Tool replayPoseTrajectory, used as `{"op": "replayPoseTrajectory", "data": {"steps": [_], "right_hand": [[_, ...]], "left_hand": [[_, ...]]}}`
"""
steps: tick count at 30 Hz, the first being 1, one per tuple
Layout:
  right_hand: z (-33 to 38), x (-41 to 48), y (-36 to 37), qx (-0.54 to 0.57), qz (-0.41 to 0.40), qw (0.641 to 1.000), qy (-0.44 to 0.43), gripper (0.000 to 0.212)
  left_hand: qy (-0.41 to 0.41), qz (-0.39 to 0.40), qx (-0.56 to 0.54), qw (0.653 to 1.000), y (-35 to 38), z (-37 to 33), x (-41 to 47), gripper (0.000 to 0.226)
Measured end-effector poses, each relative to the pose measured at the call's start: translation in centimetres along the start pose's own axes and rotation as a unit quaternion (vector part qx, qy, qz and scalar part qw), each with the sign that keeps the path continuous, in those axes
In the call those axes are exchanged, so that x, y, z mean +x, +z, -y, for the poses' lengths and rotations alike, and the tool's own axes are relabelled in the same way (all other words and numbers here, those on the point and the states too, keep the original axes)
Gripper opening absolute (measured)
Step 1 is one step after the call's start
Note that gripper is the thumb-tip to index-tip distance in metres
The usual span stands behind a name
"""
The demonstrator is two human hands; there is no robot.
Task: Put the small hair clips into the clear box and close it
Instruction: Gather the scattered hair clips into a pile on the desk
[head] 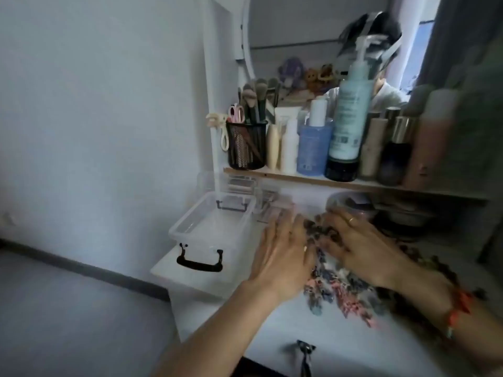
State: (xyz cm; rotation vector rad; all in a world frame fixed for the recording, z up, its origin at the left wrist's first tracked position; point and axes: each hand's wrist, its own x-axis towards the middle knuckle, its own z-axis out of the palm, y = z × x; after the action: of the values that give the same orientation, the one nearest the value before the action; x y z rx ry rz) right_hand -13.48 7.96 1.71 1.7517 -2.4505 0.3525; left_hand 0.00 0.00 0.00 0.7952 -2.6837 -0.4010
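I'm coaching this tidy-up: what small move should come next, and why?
Probably gather a handful from the hair clips and lift it leftward: the left hand and right hand rest on the pile, and the clear box beside it sits open, empty.

We show our left forearm [217, 319] reaching in from below, left hand [283, 257] palm down, fingers [283, 227] straight and together, right forearm [441, 300] entering from the right, right hand [362, 248] palm down just beside the left, fingers loosely extended, tips blurred.
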Motion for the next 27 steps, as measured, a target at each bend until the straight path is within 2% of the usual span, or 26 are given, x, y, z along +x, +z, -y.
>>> {"op": "replayPoseTrajectory", "data": {"steps": [4, 13, 17, 19, 24, 27], "right_hand": [[-1.0, -0.3, 0.5, 0.025, 0.061, 0.997, 0.031, 0.061], [0.1, 9.1, 3.1, 0.084, 0.118, 0.989, 0.017, 0.054], [-0.2, 12.3, 4.8, 0.022, 0.12, 0.992, 0.026, 0.074], [-0.5, 12.8, 5.2, 0.007, 0.113, 0.992, 0.053, 0.058], [0.0, 12.0, 4.4, 0.061, 0.156, 0.985, 0.039, 0.045], [-0.1, 11.2, 4.2, 0.056, 0.09, 0.994, 0.022, 0.042]], "left_hand": [[-0.106, 0.061, 0.017, 0.992, 1.2, 1.2, 1.4, 0.064], [-0.119, 0.09, 0.019, 0.989, 2.4, 2.2, 4.3, 0.063], [-0.092, 0.076, 0.001, 0.993, 2.6, 2.4, 4.8, 0.062], [-0.073, 0.065, -0.007, 0.995, 2.6, 2.5, 5.0, 0.06], [-0.041, 0.004, -0.09, 0.995, 2.6, 2.6, 4.9, 0.051], [-0.036, -0.067, -0.149, 0.986, 2.4, 2.5, 4.8, 0.041]]}}
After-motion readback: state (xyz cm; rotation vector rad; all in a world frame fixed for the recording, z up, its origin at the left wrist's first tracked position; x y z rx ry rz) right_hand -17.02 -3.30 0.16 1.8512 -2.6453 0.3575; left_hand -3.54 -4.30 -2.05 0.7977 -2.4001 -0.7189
